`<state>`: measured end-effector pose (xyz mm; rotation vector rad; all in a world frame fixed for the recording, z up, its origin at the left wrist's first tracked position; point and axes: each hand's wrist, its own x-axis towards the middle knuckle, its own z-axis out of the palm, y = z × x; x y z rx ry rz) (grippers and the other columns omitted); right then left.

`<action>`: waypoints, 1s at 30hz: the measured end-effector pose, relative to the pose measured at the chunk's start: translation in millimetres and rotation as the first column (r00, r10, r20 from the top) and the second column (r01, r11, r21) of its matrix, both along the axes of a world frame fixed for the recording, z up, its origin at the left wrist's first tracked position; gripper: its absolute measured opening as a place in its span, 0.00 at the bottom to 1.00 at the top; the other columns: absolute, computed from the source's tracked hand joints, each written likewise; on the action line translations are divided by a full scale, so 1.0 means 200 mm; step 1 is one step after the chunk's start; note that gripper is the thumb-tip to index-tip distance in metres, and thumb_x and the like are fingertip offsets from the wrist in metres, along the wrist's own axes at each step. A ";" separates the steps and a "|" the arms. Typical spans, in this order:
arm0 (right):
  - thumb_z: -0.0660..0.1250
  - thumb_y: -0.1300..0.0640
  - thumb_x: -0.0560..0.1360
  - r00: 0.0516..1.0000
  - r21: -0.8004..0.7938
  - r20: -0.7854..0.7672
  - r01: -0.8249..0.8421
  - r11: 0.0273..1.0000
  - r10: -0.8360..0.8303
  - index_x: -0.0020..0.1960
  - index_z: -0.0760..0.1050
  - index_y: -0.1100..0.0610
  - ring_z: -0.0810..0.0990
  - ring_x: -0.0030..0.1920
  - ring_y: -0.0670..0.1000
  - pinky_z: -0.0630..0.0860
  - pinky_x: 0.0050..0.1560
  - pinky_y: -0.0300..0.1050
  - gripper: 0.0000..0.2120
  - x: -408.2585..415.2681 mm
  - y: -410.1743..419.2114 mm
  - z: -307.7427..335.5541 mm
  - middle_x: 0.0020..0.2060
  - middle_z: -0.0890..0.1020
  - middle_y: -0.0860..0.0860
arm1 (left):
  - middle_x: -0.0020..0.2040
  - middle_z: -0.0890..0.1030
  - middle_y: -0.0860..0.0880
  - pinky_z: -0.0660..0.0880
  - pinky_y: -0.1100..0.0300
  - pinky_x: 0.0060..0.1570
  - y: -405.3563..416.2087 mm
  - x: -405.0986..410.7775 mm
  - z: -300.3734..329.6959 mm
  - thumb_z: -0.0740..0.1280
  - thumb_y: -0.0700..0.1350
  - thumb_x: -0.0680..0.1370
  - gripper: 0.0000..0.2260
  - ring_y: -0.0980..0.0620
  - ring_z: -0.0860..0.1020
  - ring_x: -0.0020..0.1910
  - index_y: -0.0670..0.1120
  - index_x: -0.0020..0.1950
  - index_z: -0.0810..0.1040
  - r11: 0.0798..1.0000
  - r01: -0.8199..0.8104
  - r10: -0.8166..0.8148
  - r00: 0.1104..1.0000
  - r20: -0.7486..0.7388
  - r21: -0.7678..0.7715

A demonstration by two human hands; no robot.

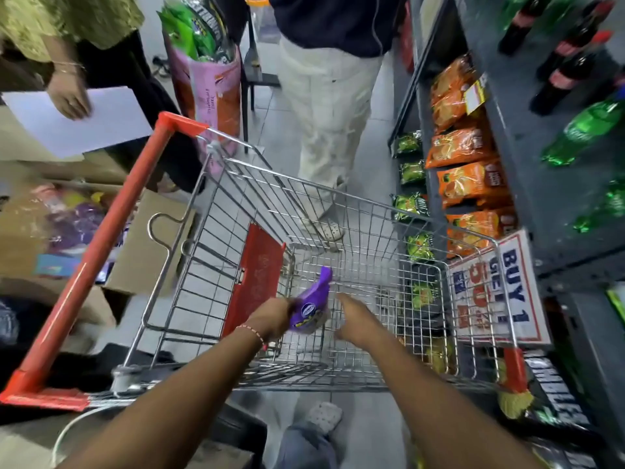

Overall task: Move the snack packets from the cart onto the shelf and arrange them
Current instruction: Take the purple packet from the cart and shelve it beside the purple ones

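Left hand [270, 319] clamped on purple packet [310, 308], long axis pointing far-right over cart [372, 211]; right hand [358, 318] spread, empty, just right; shelf [436, 164] further right.

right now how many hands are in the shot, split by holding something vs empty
Holding a purple packet: 1, the left hand
Holding a white sheet: 1, a bystander's hand
Empty: 1, the right hand, open over the cart
Total: 3
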<state>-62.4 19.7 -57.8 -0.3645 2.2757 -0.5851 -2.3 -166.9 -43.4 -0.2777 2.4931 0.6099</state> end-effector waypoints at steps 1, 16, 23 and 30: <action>0.77 0.62 0.65 1.000 0.002 0.016 0.010 1.000 -0.010 0.74 0.60 0.49 0.76 0.65 0.59 0.75 0.63 0.57 0.43 -0.01 0.01 -0.03 0.70 0.73 0.56 | 0.59 0.83 0.42 0.74 0.57 0.55 0.01 -0.02 0.03 0.62 0.41 0.78 0.18 0.45 0.81 0.57 0.50 0.67 0.75 1.000 0.010 -0.010 1.000 -0.015 0.000; 0.85 0.61 0.54 0.790 -0.614 0.069 0.515 0.599 -0.609 0.59 0.72 0.61 0.83 0.43 0.37 0.77 0.44 0.30 0.38 0.17 0.51 0.69 0.47 0.83 0.49 | 0.49 0.84 0.57 0.76 0.57 0.50 0.39 -0.34 1.40 0.58 0.44 0.72 0.15 0.55 0.81 0.50 0.57 0.57 0.72 0.855 0.457 -0.196 0.721 -0.664 0.244; 0.85 0.44 0.48 0.530 -0.833 -0.240 0.318 0.453 -0.813 0.65 0.69 0.59 0.81 0.59 0.43 0.78 0.62 0.46 0.51 0.44 0.89 1.51 0.58 0.83 0.51 | 0.49 0.80 0.56 0.75 0.61 0.47 0.94 -0.13 2.34 0.62 0.39 0.76 0.12 0.65 0.77 0.42 0.54 0.56 0.75 0.659 0.741 -0.059 0.223 -0.973 0.130; 0.83 0.66 0.58 0.183 -0.900 -0.399 0.112 0.422 -0.899 0.64 0.72 0.52 0.82 0.55 0.38 0.77 0.53 0.32 0.38 0.89 1.26 2.21 0.54 0.84 0.38 | 0.63 0.75 0.55 0.71 0.50 0.65 1.40 0.20 2.94 0.70 0.48 0.74 0.22 0.58 0.73 0.65 0.48 0.67 0.71 0.550 0.834 0.397 -0.204 -0.895 0.054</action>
